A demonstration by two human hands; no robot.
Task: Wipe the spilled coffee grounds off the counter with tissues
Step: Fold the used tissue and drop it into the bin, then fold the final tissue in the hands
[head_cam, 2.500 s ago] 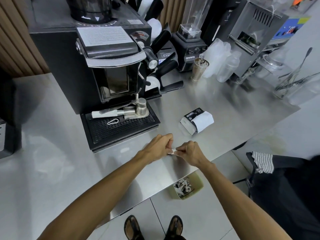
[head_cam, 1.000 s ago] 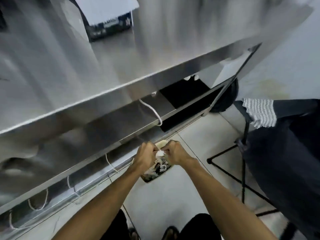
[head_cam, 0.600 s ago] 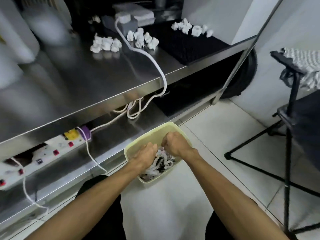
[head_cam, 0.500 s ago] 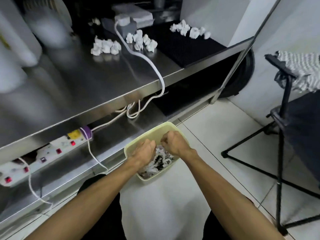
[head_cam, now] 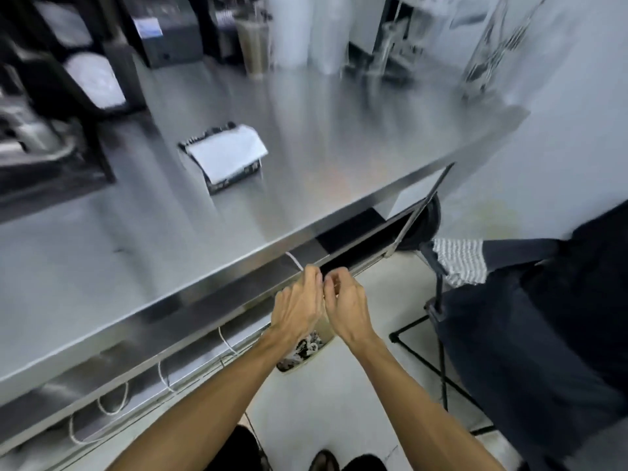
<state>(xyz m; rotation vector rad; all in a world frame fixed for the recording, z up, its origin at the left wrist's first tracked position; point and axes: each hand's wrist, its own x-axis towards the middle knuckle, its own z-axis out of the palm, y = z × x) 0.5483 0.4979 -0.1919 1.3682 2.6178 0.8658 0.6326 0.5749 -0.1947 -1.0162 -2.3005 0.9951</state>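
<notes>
My left hand and my right hand hang side by side in front of the steel counter's front edge, above the pale bin of used tissues on the floor. Their fingers are loosely curled and the fingertips almost meet; I see nothing held in either. A black tissue box with a white tissue sticking out sits on the counter, up and left of my hands. The frame is blurred by motion.
A black coffee machine stands at the counter's back left. Cups and appliances line the back. White cables hang on the shelf under the counter. A dark chair with a striped cloth stands at the right.
My hands have come up out of the bin, where they pressed the tissue down, to counter-edge height. The view has risen from under the counter to its top.
</notes>
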